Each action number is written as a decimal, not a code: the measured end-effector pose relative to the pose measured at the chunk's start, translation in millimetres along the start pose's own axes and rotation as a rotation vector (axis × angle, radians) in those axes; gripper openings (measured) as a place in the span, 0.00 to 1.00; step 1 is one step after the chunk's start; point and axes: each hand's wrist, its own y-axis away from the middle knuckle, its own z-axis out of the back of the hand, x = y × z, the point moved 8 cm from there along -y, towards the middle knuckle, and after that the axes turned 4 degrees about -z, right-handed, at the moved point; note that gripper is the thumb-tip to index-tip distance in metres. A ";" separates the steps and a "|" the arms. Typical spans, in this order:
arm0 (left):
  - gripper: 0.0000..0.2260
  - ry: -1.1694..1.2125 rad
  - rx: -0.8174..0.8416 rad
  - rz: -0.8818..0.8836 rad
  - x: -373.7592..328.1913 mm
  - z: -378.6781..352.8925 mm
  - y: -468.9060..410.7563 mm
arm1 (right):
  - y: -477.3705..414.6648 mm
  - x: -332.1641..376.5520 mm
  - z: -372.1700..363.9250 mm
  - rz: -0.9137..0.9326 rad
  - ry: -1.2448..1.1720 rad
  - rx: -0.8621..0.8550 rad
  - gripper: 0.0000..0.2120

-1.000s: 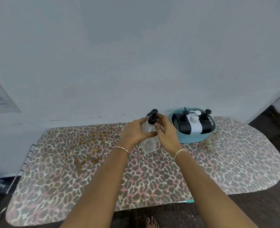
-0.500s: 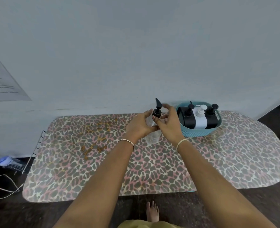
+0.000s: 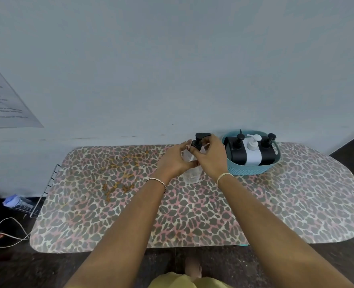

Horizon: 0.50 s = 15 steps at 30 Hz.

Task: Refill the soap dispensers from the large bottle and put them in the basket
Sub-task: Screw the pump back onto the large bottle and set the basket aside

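Observation:
A clear soap dispenser (image 3: 191, 176) with a black pump head (image 3: 200, 138) stands on the leopard-print table (image 3: 130, 204), near the wall. My left hand (image 3: 175, 159) grips its clear body from the left. My right hand (image 3: 210, 155) pinches the black pump collar from the right. Just right of them a teal basket (image 3: 253, 170) holds three dispensers: two black ones (image 3: 237, 153) and a white one (image 3: 253, 153) between them. The large bottle is not in view.
The grey wall rises right behind the table. A paper sheet (image 3: 3, 100) hangs on it at the left. Orange stains (image 3: 122, 175) mark the table's left half. A wire rack (image 3: 51, 179), a white cable (image 3: 7, 231) and a small bottle (image 3: 14, 201) lie at the left end.
The pump nozzle has turned: it pointed left, then up, and now points right. Both hands stay on the dispenser. My view has shifted so the table sits lower and farther right.

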 end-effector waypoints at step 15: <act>0.38 0.129 -0.002 0.039 3.9 1.3 0.4 | 4.8 0.3 -4.8 0.014 -0.037 0.009 0.17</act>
